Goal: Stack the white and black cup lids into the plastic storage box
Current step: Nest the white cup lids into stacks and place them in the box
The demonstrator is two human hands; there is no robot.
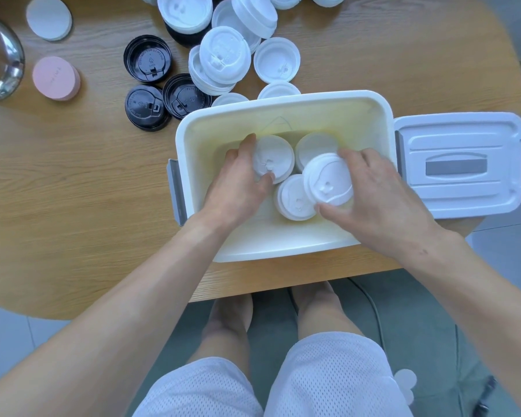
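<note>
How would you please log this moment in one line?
left hand: holds white lid | right hand: holds white lid | both inside white plastic box

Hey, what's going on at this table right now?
A person is packing cup lids into a plastic storage box. The left hand holds one white lid inside the box; the right hand holds another white lid over those already there. Black lids still wait on the table.
</note>
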